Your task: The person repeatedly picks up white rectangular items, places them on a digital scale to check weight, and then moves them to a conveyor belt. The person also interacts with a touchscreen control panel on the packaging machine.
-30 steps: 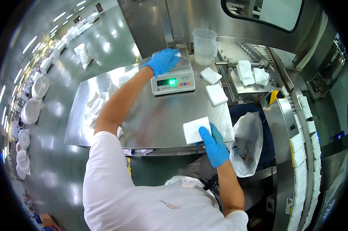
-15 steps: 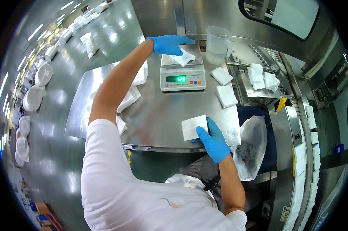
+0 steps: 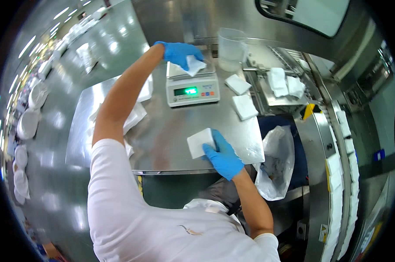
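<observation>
My left hand [image 3: 182, 53], in a blue glove, reaches over the white digital scale [image 3: 193, 91]. Its fingers are curled down onto a white folded pad [image 3: 195, 66] at the scale's metal pan, pinching its near side. Lower down, above the front of the steel table, my right hand [image 3: 223, 155], also gloved in blue, grips a square white folded pad [image 3: 200, 143], thumb on top and fingers beneath. Two more folded pads, a farther one [image 3: 238, 84] and a nearer one [image 3: 245, 107], lie right of the scale.
Loose white pieces [image 3: 135, 117] lie on the steel table [image 3: 175, 148] beside my left arm. A clear plastic jug [image 3: 231, 50] stands behind the scale. To the right are a clear plastic bag [image 3: 276, 161], pads on a machine plate [image 3: 277, 83] and a conveyor lined with white pads [image 3: 336, 183].
My left hand's outstretched fingers have curled onto the pad on the scale, and the green display has changed. My right hand still holds its pad. The whole view has shifted a little.
</observation>
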Demonstrator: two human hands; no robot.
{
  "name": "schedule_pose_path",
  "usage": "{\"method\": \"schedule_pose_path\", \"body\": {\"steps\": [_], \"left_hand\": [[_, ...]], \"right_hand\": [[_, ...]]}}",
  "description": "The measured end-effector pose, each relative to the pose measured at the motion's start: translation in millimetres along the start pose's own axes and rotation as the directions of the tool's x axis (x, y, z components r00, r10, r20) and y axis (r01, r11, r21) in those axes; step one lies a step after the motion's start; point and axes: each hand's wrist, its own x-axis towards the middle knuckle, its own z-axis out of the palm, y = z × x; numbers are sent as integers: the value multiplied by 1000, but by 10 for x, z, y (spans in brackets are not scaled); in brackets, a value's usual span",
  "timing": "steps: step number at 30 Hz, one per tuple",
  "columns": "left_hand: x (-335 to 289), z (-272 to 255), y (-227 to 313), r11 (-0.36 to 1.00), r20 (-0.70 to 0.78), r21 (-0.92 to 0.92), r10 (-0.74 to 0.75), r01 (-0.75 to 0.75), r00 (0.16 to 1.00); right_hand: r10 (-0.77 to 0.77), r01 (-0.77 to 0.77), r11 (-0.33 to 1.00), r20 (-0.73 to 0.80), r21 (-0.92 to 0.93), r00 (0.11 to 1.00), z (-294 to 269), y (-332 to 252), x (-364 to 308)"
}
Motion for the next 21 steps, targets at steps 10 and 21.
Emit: {"method": "schedule_pose_path", "body": {"steps": [10,21], "left_hand": [[-153,-175,167,942,-73,18,-334,336,940],[-53,37,388,908,-148,-383,-243,171,959]], "right_hand": [[-75,14,917,-139,-400,987,-26,-23,28],[-389,-282,510,-511,-812,767,-1252,-192,704]]}}
